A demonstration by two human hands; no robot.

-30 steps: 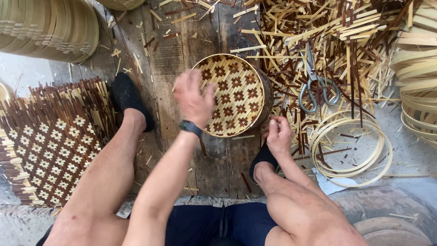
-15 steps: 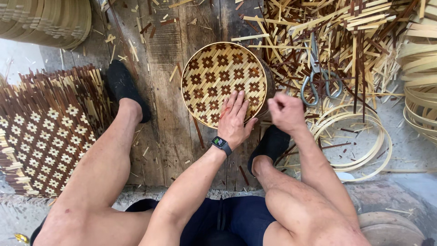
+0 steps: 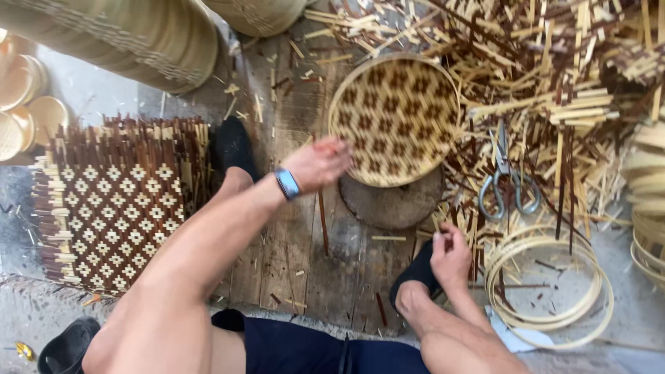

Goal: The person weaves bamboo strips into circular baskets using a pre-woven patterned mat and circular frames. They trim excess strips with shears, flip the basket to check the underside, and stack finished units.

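Nearest you: your two bare legs, a black sandal on each foot, and dark shorts at the bottom edge. Your right hand is down by the right sandal, fingers curled among loose bamboo strips; can't tell if that grip has actually caught one. Your left hand, smartwatch on the wrist, is loose and released, fingertips at the near-left rim of the one round woven tray. That tray, checkered in dark and pale bamboo, sits partly on a round wooden block on the plank floor.

To your left lies one flat woven mat with a diamond pattern, unwoven strip ends sticking out all round. To your right, a coil of several thin bamboo hoops, and just past it one pair of scissors lying on the scrap.

Farther out, a big messy pile of offcut strips crowds the tray's right side. Top left, stacked woven baskets, and a few small pale rounds at the far left edge
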